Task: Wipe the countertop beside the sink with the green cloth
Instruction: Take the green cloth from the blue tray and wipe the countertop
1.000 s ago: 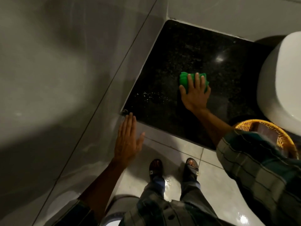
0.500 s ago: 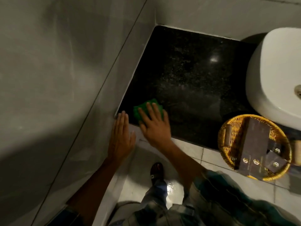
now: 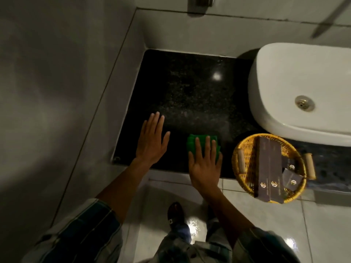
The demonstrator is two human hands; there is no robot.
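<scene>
- right hand [image 3: 206, 164] lies flat, fingers spread, palm pressing down on the green cloth [image 3: 191, 144]; not a pinch grip, the open palm looks meant to keep the folded cloth flat for wiping
- green cloth sits on the near edge of the black countertop [image 3: 190, 88], about mid-width, between the left hand and the basket
- left hand [image 3: 152, 141] open and flat, fingers together pointing far, holding nothing; resting on the near-left of the countertop, probably bracing the lean
- white sink [image 3: 296, 76] at far right; wiped area is the dark slab to its left, bounded by grey wall tiles left and far
- yellow wicker basket [image 3: 245, 158] with dark boxes [image 3: 268, 168] sits near-right, just beside the cloth hand; likely limits strokes rightward
- judgement: wiping mid-way, near strip in hand; far part looks speckled, can't tell if damp or just stone pattern
</scene>
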